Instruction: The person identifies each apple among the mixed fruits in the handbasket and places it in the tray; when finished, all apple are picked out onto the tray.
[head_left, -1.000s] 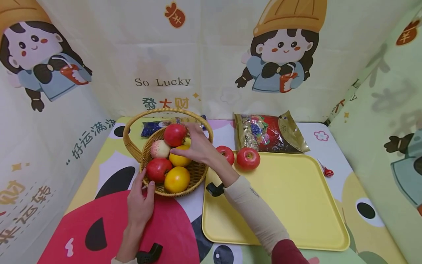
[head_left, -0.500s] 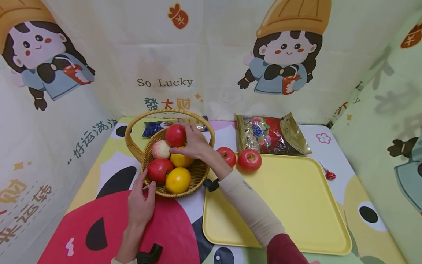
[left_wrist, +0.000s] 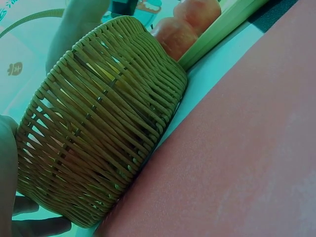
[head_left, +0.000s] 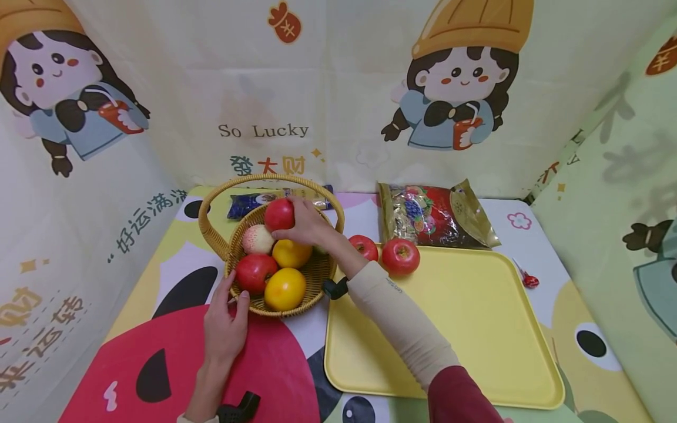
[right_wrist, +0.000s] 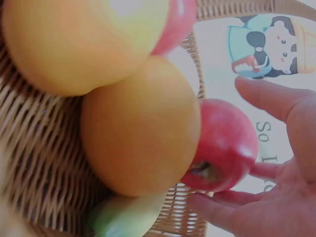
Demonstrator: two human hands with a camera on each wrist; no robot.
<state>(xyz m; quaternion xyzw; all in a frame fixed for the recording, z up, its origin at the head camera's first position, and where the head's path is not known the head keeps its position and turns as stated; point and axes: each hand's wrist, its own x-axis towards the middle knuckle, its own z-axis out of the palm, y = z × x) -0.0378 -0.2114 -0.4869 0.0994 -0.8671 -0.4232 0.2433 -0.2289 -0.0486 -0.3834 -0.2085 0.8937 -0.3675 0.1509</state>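
My left hand grips the near left rim of a wicker basket, thumb at the rim, fingers along its outer side. In the left wrist view the basket's woven wall fills the middle. Toward the back of the basket, my right hand curves round a red apple; the right wrist view has its fingers at the apple's stem side and the thumb spread apart. Beside the apple lie a pink-white peach, two orange-yellow fruits and another red fruit. A pale green fruit sits lower down.
A yellow tray stands right of the basket, with two red apples at its far left corner. Behind are a gold and red snack bag and a blue packet. A lollipop lies right of the tray.
My right thumb and fingers have drawn in closer about the red apple at the back, uncovering more of the orange-yellow fruit below. The left hand and basket stay in place.
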